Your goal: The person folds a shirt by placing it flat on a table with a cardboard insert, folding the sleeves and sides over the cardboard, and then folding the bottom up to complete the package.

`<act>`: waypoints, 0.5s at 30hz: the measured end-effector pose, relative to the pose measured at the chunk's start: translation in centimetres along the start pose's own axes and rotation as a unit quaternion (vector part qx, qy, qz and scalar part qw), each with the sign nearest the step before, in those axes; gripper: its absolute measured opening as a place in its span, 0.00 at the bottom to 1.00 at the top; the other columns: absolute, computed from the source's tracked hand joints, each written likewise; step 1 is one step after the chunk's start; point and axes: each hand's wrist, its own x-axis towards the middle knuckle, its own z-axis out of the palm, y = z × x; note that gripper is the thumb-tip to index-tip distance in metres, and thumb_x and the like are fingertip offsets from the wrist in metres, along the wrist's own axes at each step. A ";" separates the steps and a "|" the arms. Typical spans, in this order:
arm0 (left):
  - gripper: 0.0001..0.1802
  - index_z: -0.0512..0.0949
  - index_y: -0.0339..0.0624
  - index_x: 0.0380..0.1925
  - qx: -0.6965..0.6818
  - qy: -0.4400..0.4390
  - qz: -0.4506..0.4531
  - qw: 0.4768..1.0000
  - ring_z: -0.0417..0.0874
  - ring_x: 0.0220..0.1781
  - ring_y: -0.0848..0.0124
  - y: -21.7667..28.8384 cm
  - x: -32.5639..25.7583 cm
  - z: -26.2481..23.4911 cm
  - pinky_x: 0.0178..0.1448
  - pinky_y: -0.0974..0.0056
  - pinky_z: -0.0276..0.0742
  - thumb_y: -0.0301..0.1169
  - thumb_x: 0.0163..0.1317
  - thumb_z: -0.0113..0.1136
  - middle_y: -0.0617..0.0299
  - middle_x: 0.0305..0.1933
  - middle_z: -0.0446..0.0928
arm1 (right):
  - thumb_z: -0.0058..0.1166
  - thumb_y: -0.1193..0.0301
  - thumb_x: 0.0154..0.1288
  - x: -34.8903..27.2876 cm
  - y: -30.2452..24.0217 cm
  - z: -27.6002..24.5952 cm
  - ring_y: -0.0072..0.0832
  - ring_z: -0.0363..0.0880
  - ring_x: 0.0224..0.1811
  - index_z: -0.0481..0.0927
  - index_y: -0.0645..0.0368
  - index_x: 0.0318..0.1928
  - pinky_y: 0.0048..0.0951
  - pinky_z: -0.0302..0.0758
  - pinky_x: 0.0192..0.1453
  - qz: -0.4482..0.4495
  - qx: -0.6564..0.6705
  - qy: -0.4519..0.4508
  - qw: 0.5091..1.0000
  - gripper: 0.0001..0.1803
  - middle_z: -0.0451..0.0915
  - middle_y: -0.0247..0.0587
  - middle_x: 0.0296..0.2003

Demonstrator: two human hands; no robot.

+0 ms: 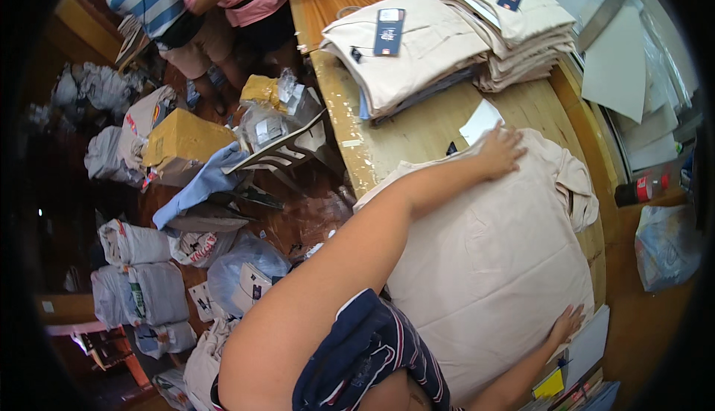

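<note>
A large cream shirt lies spread on the wooden table, with light creases across it and a short sleeve at its far right. My left hand rests flat near the shirt's far edge, fingers spread. Just beyond those fingers lies a white card, and a small dark tag shows beside the shirt edge. My right hand presses lightly on the shirt's near right edge, its fingers stretched out. Neither hand holds anything that I can see.
Stacks of folded cream shirts with dark tags fill the table's far end. At right are a bottle and a plastic bag. Cards and papers lie lower right. Left are a chair, a carton, bags and two people.
</note>
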 end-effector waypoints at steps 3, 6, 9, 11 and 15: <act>0.28 0.58 0.58 0.57 -0.011 0.060 0.035 0.998 0.45 0.66 0.60 3.0 -3.3 -1.4 0.63 0.41 0.30 0.51 0.57 0.38 0.58 0.64 0.49 | 0.29 0.49 0.61 -2.7 1.9 -0.8 0.44 0.47 0.63 0.53 0.38 0.61 0.45 0.47 0.62 -0.002 -0.003 0.057 0.998 0.27 0.47 0.44 0.62; 0.28 0.58 0.56 0.57 -0.051 0.043 0.039 0.997 0.45 0.66 0.59 4.2 -10.8 -5.1 0.63 0.40 0.31 0.51 0.56 0.39 0.57 0.64 0.49 | 0.32 0.52 0.62 -6.8 3.0 -0.2 0.46 0.48 0.62 0.56 0.43 0.60 0.41 0.46 0.63 -0.020 -0.042 0.049 0.998 0.26 0.49 0.49 0.61; 0.29 0.59 0.54 0.56 -0.057 0.028 0.024 0.998 0.44 0.66 0.59 6.2 -16.8 -7.2 0.63 0.41 0.32 0.53 0.56 0.39 0.55 0.64 0.50 | 0.35 0.57 0.63 -7.9 5.0 1.8 0.45 0.50 0.62 0.58 0.47 0.59 0.41 0.48 0.63 -0.072 0.024 -0.014 0.997 0.24 0.52 0.52 0.59; 0.29 0.59 0.54 0.56 -0.096 0.020 0.084 0.992 0.45 0.66 0.59 8.8 -20.2 -7.3 0.63 0.41 0.34 0.52 0.55 0.40 0.54 0.64 0.49 | 0.36 0.58 0.62 -4.4 9.2 2.9 0.45 0.52 0.61 0.58 0.49 0.59 0.42 0.51 0.61 -0.080 0.077 0.014 0.994 0.24 0.54 0.54 0.58; 0.30 0.57 0.55 0.57 -0.162 -0.053 0.164 0.972 0.44 0.67 0.59 12.4 -24.4 -6.2 0.63 0.41 0.35 0.51 0.55 0.41 0.55 0.64 0.47 | 0.37 0.62 0.62 0.3 14.9 -0.4 0.45 0.54 0.60 0.56 0.50 0.59 0.42 0.55 0.59 0.078 0.028 0.104 0.991 0.24 0.55 0.52 0.58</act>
